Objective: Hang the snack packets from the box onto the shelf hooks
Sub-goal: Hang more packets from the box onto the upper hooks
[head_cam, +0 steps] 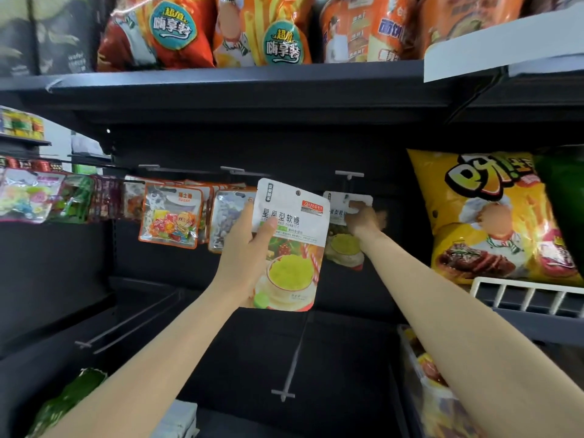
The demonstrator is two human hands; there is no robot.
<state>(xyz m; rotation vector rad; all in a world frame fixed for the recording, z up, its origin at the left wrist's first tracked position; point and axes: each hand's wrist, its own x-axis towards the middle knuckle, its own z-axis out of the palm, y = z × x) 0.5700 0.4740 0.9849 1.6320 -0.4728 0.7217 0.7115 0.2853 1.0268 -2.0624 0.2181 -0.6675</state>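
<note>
Left hand (245,245) curled round white plastic gummy packet with green-yellow drink picture (289,248), thumb across front, packet upright, held before dark shelf back panel (316,147). Right hand (366,218), blurred, fingers closed on top of second matching white packet (343,229) just below grey metal shelf hook (349,175). Cannot tell if packet is on hook. Large yellow crisp bag (493,216) further right.

White packet (292,235) printed with yellow-green candy; yellow chip bag (486,216); orange bags (278,30) above, black shelf (221,83).
</note>
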